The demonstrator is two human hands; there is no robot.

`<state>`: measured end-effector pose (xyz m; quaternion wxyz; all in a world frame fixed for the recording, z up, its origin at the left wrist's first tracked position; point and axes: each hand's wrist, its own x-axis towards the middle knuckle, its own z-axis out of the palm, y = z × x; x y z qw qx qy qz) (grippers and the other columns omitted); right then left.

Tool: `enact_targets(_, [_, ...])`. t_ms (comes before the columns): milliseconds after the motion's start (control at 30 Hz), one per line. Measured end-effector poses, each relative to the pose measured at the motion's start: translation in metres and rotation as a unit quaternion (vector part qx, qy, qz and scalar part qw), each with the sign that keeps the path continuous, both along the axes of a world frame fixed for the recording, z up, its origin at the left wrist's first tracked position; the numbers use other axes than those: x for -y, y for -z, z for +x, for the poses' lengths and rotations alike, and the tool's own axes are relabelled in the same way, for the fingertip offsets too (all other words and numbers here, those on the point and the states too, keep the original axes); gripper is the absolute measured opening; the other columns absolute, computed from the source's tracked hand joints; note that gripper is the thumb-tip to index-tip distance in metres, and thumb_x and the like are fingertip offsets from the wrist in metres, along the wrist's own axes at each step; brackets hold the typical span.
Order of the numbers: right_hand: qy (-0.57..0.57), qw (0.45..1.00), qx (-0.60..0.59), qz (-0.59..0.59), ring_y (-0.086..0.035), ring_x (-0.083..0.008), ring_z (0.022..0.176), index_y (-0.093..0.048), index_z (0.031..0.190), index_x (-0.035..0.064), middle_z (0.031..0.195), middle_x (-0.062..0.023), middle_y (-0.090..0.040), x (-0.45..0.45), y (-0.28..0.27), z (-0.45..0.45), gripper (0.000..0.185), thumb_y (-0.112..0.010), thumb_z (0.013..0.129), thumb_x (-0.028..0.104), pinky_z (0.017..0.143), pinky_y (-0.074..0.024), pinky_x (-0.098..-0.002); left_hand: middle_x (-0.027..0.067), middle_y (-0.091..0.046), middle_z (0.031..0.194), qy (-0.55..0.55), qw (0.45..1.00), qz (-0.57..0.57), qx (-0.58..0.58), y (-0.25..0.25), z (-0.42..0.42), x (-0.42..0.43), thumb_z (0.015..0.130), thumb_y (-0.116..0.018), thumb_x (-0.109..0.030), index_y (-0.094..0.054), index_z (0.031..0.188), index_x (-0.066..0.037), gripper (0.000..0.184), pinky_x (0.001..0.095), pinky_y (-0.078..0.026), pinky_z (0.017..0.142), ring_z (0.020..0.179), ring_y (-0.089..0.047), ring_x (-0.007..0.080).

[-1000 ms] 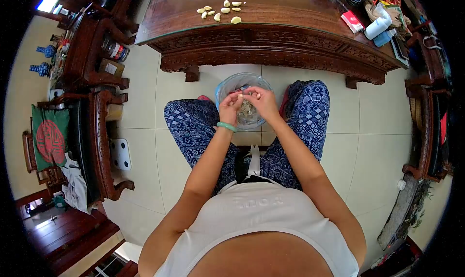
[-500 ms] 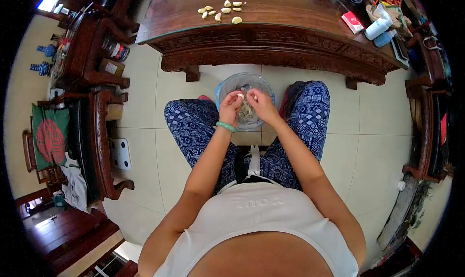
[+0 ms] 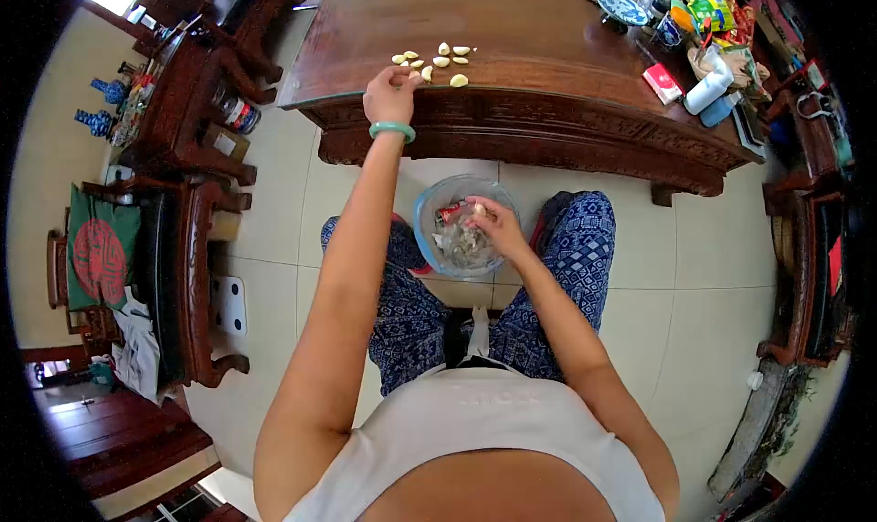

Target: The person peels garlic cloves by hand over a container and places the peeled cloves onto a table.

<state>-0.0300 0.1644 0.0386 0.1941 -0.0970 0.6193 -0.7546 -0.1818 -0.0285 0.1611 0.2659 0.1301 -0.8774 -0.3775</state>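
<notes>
My left hand (image 3: 391, 95), with a green bangle on its wrist, reaches to the front edge of the wooden table. Its fingers are pinched around what looks like a pale garlic clove (image 3: 415, 76), mostly covered by the fingertips. Several peeled garlic cloves (image 3: 441, 62) lie loosely grouped just beyond and to the right of it. Above the bin (image 3: 424, 237), my right hand (image 3: 498, 227) is closed on a small whitish garlic clove (image 3: 480, 210). Papery skins and a red wrapper (image 3: 448, 213) lie inside the clear-lined bin.
The carved table (image 3: 548, 29) spans the far side. On its right stand a white bottle (image 3: 708, 93), a red-and-white packet (image 3: 662, 83) and a blue-and-white dish (image 3: 623, 8). The bin sits on floor tiles between my knees. Carved wooden chairs flank both sides.
My left hand has left the bin and moved forward and left to the table beside the cloves. My right hand stays over the bin. The view has tilted up slightly.
</notes>
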Motion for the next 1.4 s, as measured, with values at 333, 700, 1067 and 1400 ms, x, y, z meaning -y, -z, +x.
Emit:
enact_targets(333, [0.078, 0.996, 0.034, -0.025, -0.060, -0.0141, 0.084, -0.056, 0.099, -0.0031, 0.094, -0.0107, -0.061, -0.008, -0.017, 0.000, 0.026, -0.064, 0.075, -0.003, 0.072, -0.0494, -0.0234, 0.0037, -0.061, 0.067, -0.018, 0.988, -0.061, -0.141, 0.010, -0.014, -0.001, 0.062, -0.075, -0.017, -0.062, 0.079, -0.007, 0.024, 0.0353, -0.046, 0.064, 0.063, -0.058, 0.0226])
enact_targets(700, [0.137, 0.987, -0.055, 0.066, -0.062, -0.0136, 0.077, -0.063, 0.090, -0.0030, 0.089, -0.0089, -0.063, 0.003, -0.029, 0.001, 0.017, -0.066, 0.074, 0.001, 0.068, -0.0509, -0.0237, 0.0060, -0.066, 0.085, 0.292, 0.864, 0.362, 0.195, 0.085, 0.161, -0.040, 0.075, -0.068, -0.009, -0.065, 0.098, 0.000, 0.025, 0.0234, -0.046, 0.064, 0.071, -0.058, 0.0092])
enact_targets(1067, [0.152, 0.983, -0.088, 0.056, -0.062, -0.0155, 0.074, -0.066, 0.086, -0.0006, 0.086, -0.0087, -0.064, 0.003, -0.035, 0.006, 0.012, -0.064, 0.075, 0.002, 0.065, -0.0500, -0.0247, -0.0024, -0.064, 0.073, 0.241, 0.804, 0.515, 0.173, 0.094, 0.175, -0.045, 0.084, -0.059, -0.012, -0.062, 0.097, -0.005, 0.015, 0.0163, -0.028, 0.044, 0.057, -0.048, 0.0000])
enact_targets(1400, [0.119, 0.840, -0.436, 0.299, -0.057, -0.0256, 0.061, -0.059, 0.071, 0.0063, 0.070, -0.0077, -0.058, 0.003, -0.016, 0.003, 0.007, -0.064, 0.066, 0.009, 0.054, -0.0461, -0.0352, 0.0051, -0.063, 0.070, 0.232, 0.912, 0.253, 0.227, 0.110, 0.182, -0.039, 0.083, -0.058, -0.015, -0.060, 0.098, 0.001, 0.021, 0.0238, -0.044, 0.058, 0.064, -0.058, 0.0105])
